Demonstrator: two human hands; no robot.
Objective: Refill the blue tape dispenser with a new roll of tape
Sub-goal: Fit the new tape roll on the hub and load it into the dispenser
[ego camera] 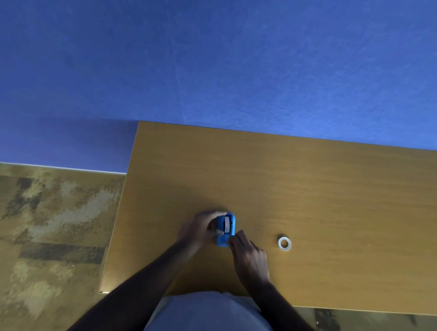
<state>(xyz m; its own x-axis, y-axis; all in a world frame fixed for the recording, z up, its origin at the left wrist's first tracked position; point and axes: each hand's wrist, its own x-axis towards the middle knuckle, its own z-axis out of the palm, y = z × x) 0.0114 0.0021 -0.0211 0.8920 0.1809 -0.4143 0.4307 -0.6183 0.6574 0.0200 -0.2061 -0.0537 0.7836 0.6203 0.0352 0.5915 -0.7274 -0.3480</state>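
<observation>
The blue tape dispenser (225,230) stands on the wooden table (317,193), with a whitish roll showing in its top slot. My left hand (199,229) grips its left side, fingers wrapped over the back. My right hand (247,253) has its fingertips pinched against the dispenser's near right end; what they pinch is too small to tell. A small white tape roll (284,243) lies flat on the table, to the right of the hands and apart from them.
The table's left edge (120,208) drops to a mottled brown carpet (36,226). A blue wall (225,51) stands behind the table. My torso in light clothing (210,325) presses near the front edge.
</observation>
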